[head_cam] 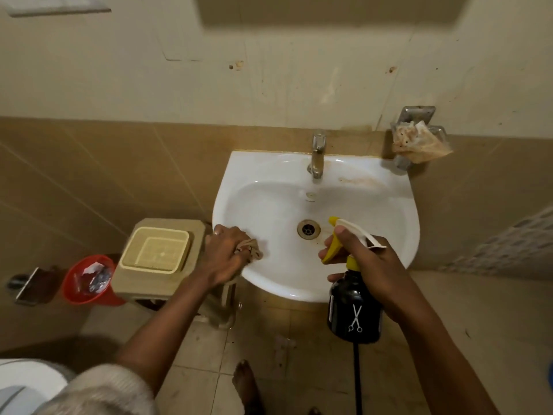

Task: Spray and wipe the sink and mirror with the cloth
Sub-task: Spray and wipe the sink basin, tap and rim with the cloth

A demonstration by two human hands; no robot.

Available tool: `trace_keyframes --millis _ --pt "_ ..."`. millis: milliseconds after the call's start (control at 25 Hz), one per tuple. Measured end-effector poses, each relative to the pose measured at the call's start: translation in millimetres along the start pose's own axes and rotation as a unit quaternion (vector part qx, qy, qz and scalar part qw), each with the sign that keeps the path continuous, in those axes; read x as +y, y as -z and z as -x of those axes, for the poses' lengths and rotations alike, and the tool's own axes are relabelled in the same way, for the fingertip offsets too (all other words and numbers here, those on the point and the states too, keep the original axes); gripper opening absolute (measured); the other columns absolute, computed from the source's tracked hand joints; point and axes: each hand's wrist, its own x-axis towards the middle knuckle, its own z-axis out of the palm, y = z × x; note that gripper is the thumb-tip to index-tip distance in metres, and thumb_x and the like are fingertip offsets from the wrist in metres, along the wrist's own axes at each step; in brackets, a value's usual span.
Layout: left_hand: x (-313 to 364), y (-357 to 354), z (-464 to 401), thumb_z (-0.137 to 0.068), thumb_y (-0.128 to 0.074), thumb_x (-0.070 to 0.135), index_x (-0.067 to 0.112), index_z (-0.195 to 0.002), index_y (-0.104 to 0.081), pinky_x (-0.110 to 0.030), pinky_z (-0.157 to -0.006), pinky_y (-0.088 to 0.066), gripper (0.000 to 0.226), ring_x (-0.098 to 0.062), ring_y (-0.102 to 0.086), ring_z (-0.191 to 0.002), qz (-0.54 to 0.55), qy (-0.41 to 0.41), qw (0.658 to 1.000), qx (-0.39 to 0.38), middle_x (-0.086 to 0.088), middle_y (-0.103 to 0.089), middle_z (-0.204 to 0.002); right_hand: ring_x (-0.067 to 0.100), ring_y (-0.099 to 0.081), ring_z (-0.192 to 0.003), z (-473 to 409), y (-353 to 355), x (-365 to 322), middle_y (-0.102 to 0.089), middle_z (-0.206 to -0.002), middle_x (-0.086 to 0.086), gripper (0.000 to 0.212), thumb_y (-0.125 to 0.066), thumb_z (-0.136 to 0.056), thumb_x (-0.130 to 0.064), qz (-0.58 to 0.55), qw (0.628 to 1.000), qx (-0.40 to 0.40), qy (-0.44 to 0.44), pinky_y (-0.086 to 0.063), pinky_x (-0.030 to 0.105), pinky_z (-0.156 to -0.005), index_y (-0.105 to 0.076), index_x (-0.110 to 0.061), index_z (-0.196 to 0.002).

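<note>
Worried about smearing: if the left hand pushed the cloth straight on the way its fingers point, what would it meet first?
The left hand points right, into the sink. Its cloth would likely slide over bare basin, then reach the drain; depth is unclear.

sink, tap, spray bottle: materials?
Sink: likely glazed ceramic; glossy white with soft highlights, a brown stain near the tap. Tap: metal, probably chrome-plated; shiny but dulled and spotted. Spray bottle: glossy black body, plastic or glass, cannot tell; white scissors print; yellow and white trigger head looks like plastic.
</note>
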Motion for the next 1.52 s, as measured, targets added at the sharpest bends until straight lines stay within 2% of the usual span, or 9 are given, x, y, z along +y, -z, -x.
trace_keyframes --millis 240,680,840,1000,1080,1200,1280,1400,1520 --pt "78.8 -86.1 48.7 -0.087 -0.043 0.045 0.039 -0.106 -0.061 -0.036 -0.081 -0.031 0.027 -0.014 -0.038 -0.101 0.043 -0.034 0.996 0.073 0.017 -0.055 -0.103 0.022 -0.081 -0.084 49.7 40.0 38.3 -0.083 -0.089 0.006 0.033 -0.062 -0.101 -0.038 -0.011 0.995 0.095 -0.042 -0.066 0.033 -0.06 -0.082 -0.015 -0.089" --pt "253.0 -168.9 -3.9 -0.09 -0.052 0.031 0.021 -0.12 -0.055 -0.047 -0.09 -0.036 0.032 -0.039 -0.042 -0.112 0.045 -0.009 0.999 -0.002 -0.009 -0.047 -0.126 0.032 -0.077 -0.076 87.1 94.3 62.2 -0.082 -0.081 0.007 0.038 -0.062 -0.099 -0.047 0.053 0.963 0.256 -0.064 -0.064 0.04 -0.067 -0.081 -0.021 -0.08" --pt "274.1 -144.3 -48.8 -0.093 -0.052 0.005 0.003 -0.115 -0.065 -0.048 -0.098 -0.048 0.026 -0.039 -0.057 -0.113 0.343 -0.035 0.932 -0.112 -0.021 -0.063 -0.121 0.016 -0.079 -0.078 93.7 113.8 45.8 -0.082 -0.081 0.003 0.042 -0.063 -0.099 -0.044 0.001 0.956 0.293 -0.029 -0.061 0.02 -0.053 -0.079 -0.007 -0.085" --pt "223.0 -103.1 -71.8 -0.09 -0.056 -0.003 0.021 -0.101 -0.071 -0.034 -0.072 -0.061 0.03 -0.023 -0.074 -0.09 0.505 0.022 0.863 -0.021 -0.001 -0.076 -0.097 0.011 -0.079 -0.08 84.5 102.4 32.2 -0.082 -0.084 0.003 0.033 -0.063 -0.095 -0.051 -0.011 0.958 0.287 -0.022 -0.065 0.027 -0.058 -0.084 -0.024 -0.092" --pt "173.1 -96.0 -82.2 -0.091 -0.056 -0.002 0.03 -0.091 -0.071 -0.022 -0.056 -0.056 0.036 -0.013 -0.075 -0.078 0.471 0.06 0.879 0.036 0.006 -0.077 -0.089 0.018 -0.079 -0.081 64.4 83.3 30.3 -0.081 -0.082 0.002 0.024 -0.065 -0.096 -0.048 -0.006 0.965 0.261 -0.032 -0.067 0.037 -0.066 -0.083 -0.034 -0.103" --pt "107.2 -112.8 -96.8 -0.091 -0.053 0.005 0.02 -0.091 -0.07 -0.042 -0.069 -0.06 0.023 -0.039 -0.07 -0.092 0.267 0.085 0.96 0.019 -0.017 -0.071 -0.098 0.028 -0.079 -0.082 22.2 52.8 31.6 -0.081 -0.079 0.008 0.03 -0.068 -0.098 -0.041 0.021 0.973 0.215 -0.084 -0.064 0.048 -0.08 -0.081 -0.015 -0.089" --pt "93.0 -136.6 -104.9 -0.091 -0.054 0.012 0.021 -0.105 -0.069 -0.053 -0.085 -0.057 0.022 -0.041 -0.06 -0.109 0.201 0.123 0.971 -0.041 -0.017 -0.059 -0.12 0.022 -0.078 -0.072 2.4 36.3 38.3 -0.08 -0.072 0.008 0.039 -0.066 -0.098 -0.043 0.073 0.973 0.189 -0.106 -0.062 0.044 -0.079 -0.077 -0.009 -0.082" --pt "89.7 -158.1 -117.8 -0.089 -0.052 0.014 0.026 -0.141 -0.046 -0.05 -0.109 -0.035 0.053 -0.038 -0.037 -0.131 0.055 0.031 0.993 -0.099 -0.007 -0.036 -0.149 0.02 -0.075 -0.069 0.4 22.4 49.9 -0.077 -0.068 0.006 0.04 -0.063 -0.098 -0.048 0.103 0.967 0.203 -0.111 -0.06 0.039 -0.07 -0.075 -0.014 -0.082" --pt "87.8 -170.4 -133.8 -0.088 -0.054 0.015 0.021 -0.145 -0.038 -0.048 -0.112 -0.031 0.059 -0.04 -0.035 -0.134 0.057 -0.026 0.994 -0.092 -0.009 -0.031 -0.152 0.023 -0.072 -0.065 10.0 24.5 55.1 -0.076 -0.07 0.01 0.04 -0.061 -0.101 -0.043 0.119 0.956 0.247 -0.106 -0.057 0.041 -0.065 -0.072 -0.014 -0.075"
